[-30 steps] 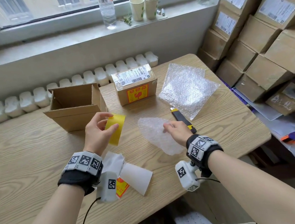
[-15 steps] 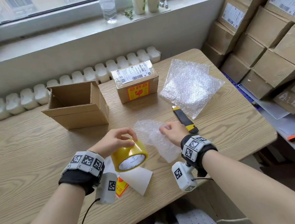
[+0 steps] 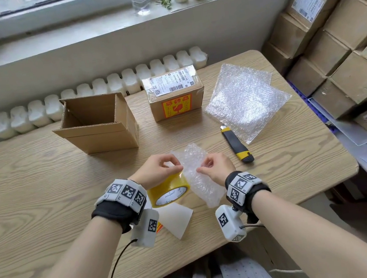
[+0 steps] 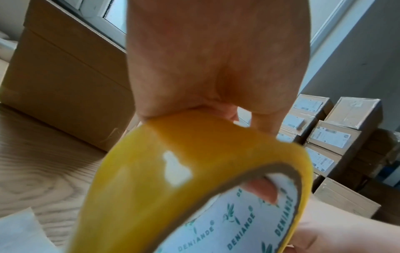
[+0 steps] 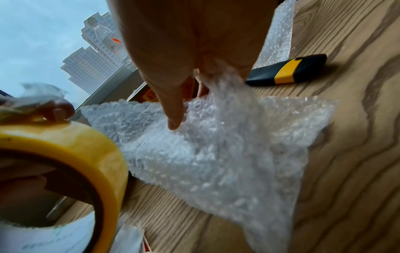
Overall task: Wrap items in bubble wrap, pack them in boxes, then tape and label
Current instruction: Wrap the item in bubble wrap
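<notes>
My left hand (image 3: 169, 166) grips a yellow tape roll (image 3: 169, 190) just above the table's near side, one finger hooked inside the core (image 4: 262, 191). Its thumb and forefinger pinch at the top of the roll (image 4: 173, 171), by the edge of the bubble wrap. My right hand (image 3: 205, 166) pinches the upper part of a small bubble-wrapped bundle (image 3: 202, 180), which lies beside the roll and touches it. What is inside the bundle (image 5: 216, 145) is hidden. An open cardboard box (image 3: 97, 124) stands behind on the left.
A sealed, labelled box (image 3: 174, 93) sits at the back centre. Flat bubble-wrap sheets (image 3: 245, 101) lie at the right, a yellow-black utility knife (image 3: 237, 145) beside them. White backing paper (image 3: 176, 218) lies under my left wrist. Stacked parcels (image 3: 337, 27) crowd the right.
My left hand carried the tape roll down from near the open box to beside the bundle. My right hand shifted up the bundle and now pinches it.
</notes>
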Demonstrator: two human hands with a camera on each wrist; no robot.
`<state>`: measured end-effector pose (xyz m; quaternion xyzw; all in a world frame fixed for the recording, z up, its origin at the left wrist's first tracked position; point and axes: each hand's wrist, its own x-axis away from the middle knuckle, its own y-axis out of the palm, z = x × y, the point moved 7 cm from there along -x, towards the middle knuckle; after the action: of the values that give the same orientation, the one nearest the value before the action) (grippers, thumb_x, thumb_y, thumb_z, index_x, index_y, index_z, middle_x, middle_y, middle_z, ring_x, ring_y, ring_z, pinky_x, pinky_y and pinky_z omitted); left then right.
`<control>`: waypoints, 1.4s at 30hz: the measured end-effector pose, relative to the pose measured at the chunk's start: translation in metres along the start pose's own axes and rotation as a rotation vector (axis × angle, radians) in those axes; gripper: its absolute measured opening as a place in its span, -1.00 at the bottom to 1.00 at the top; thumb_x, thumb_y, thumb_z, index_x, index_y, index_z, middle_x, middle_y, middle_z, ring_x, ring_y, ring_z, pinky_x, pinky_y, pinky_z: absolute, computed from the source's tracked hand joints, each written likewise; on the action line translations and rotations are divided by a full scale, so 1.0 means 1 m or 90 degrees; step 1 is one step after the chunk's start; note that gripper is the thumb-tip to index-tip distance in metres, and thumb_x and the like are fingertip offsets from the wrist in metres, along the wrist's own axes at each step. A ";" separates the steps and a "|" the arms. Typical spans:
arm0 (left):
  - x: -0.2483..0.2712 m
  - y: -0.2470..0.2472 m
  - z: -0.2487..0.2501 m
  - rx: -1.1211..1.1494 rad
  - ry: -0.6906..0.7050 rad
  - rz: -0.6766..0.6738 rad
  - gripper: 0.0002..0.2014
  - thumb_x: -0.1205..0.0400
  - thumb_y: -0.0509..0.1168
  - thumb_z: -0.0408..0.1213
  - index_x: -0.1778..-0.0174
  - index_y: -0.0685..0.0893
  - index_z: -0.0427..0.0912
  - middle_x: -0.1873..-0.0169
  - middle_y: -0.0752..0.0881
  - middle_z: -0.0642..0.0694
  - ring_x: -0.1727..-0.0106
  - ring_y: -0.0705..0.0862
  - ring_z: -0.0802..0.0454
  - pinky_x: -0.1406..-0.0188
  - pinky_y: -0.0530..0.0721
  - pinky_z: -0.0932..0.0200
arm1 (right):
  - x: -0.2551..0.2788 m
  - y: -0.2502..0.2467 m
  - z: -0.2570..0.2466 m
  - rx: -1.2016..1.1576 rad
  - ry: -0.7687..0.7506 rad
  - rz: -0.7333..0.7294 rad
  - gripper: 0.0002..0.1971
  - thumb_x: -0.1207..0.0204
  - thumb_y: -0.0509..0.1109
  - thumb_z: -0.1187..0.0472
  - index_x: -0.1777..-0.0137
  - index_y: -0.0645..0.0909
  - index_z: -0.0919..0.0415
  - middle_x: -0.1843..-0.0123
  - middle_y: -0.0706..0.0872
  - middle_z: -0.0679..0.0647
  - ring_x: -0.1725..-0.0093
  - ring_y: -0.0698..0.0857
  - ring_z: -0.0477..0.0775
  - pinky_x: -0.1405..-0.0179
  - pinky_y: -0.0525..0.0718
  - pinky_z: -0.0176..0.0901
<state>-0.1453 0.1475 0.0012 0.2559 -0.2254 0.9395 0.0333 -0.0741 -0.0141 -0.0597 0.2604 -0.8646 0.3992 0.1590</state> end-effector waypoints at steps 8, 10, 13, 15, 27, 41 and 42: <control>-0.010 0.009 -0.005 -0.123 -0.043 0.061 -0.87 -0.56 0.39 -0.11 0.25 0.66 -0.04 0.41 0.63 0.08 0.36 0.59 0.18 0.23 0.56 0.19 | -0.010 -0.002 -0.001 -0.004 -0.041 -0.024 -0.75 -0.40 0.51 0.24 0.30 0.46 0.05 0.29 0.60 -0.04 0.20 0.60 0.02 0.05 0.59 -0.09; -0.014 0.014 -0.002 -0.162 -0.062 0.081 -0.86 -0.56 0.38 -0.07 0.25 0.64 -0.03 0.37 0.61 0.09 0.24 0.62 0.08 0.20 0.57 0.15 | -0.011 0.001 -0.001 -0.014 -0.051 -0.061 -0.73 -0.40 0.51 0.31 0.36 0.50 0.01 0.27 0.68 0.01 0.17 0.67 0.07 0.01 0.68 -0.02; -0.020 0.017 0.004 -0.221 -0.098 0.107 -0.78 -0.54 0.37 0.03 0.29 0.57 0.00 0.33 0.58 0.09 0.20 0.58 0.06 0.32 0.43 0.16 | -0.012 0.004 0.001 -0.042 -0.062 -0.107 -0.76 -0.40 0.51 0.33 0.35 0.65 -0.03 0.16 0.78 0.07 0.08 0.74 0.05 -0.09 0.71 0.03; -0.022 0.019 0.008 -0.261 -0.120 0.112 -0.73 -0.54 0.35 0.09 0.28 0.55 -0.01 0.34 0.59 0.08 0.18 0.58 0.05 0.33 0.41 0.15 | -0.013 0.006 0.004 -0.077 -0.057 -0.127 -0.80 -0.41 0.51 0.33 0.30 0.70 -0.01 0.15 0.79 0.03 0.08 0.74 -0.01 -0.15 0.70 -0.01; -0.026 0.019 0.008 -0.211 -0.161 0.018 -0.92 -0.54 0.25 -0.31 0.14 0.64 -0.09 0.17 0.63 -0.01 0.17 0.55 0.06 0.38 0.43 0.26 | -0.011 0.011 0.001 -0.192 -0.050 -0.202 -0.68 -0.46 0.33 0.55 0.31 0.66 0.12 0.24 0.72 0.04 0.10 0.69 0.03 -0.14 0.71 -0.02; -0.038 0.019 0.019 -0.176 -0.133 -0.060 -0.83 -0.64 0.23 -0.29 -0.05 0.72 -0.11 -0.05 0.61 -0.04 -0.05 0.52 0.08 0.20 0.43 0.32 | -0.015 0.010 -0.001 -0.249 -0.067 -0.278 -0.79 -0.45 0.51 0.23 0.38 0.63 0.11 0.41 0.62 -0.06 0.34 0.58 -0.15 0.20 0.54 -0.32; -0.038 0.019 0.020 -0.170 -0.136 -0.068 -0.81 -0.64 0.24 -0.28 -0.09 0.72 -0.13 -0.07 0.61 -0.04 -0.07 0.51 0.10 0.18 0.43 0.34 | -0.015 0.009 -0.001 -0.268 -0.068 -0.272 -0.78 -0.49 0.47 0.28 0.37 0.60 0.13 0.41 0.60 -0.04 0.35 0.57 -0.15 0.22 0.55 -0.33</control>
<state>-0.1068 0.1234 -0.0102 0.3589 -0.3361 0.8658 0.0927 -0.0672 -0.0033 -0.0720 0.4185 -0.8610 0.1548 0.2440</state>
